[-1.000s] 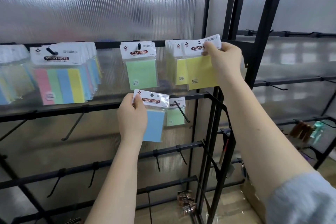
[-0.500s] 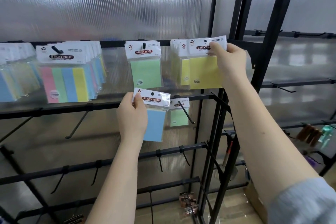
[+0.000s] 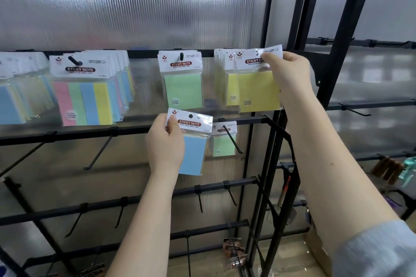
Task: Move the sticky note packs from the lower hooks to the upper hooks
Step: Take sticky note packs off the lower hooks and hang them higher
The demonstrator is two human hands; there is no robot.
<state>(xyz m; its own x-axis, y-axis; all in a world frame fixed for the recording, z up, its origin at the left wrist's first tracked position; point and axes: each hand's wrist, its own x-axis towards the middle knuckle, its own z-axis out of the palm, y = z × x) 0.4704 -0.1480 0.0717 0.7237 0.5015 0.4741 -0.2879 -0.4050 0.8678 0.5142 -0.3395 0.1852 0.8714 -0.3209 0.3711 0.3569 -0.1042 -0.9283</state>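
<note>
My right hand [image 3: 290, 76] pinches the header of a yellow sticky note pack [image 3: 256, 90] at the upper rail, in front of other yellow packs [image 3: 221, 83] hanging there. My left hand [image 3: 165, 144] grips a blue sticky note pack [image 3: 193, 153] by its white header, held free just below the upper row. A green pack [image 3: 183, 84] hangs alone on an upper hook [image 3: 181, 56]. One small green pack [image 3: 222, 145] hangs at the back of a lower hook [image 3: 233, 140].
A thick bunch of multicolour packs [image 3: 83, 94] and more packs [image 3: 13, 99] fill the upper hooks at left. Bare black hooks [image 3: 99, 153] jut from the lower rails. A black frame post [image 3: 276, 164] stands right of the packs. Small items [image 3: 234, 252] lie on the floor.
The camera view has shifted slightly, so the rack sits a little right and lower. Both hands keep their packs; the right hand's yellow pack stays at the upper hook.
</note>
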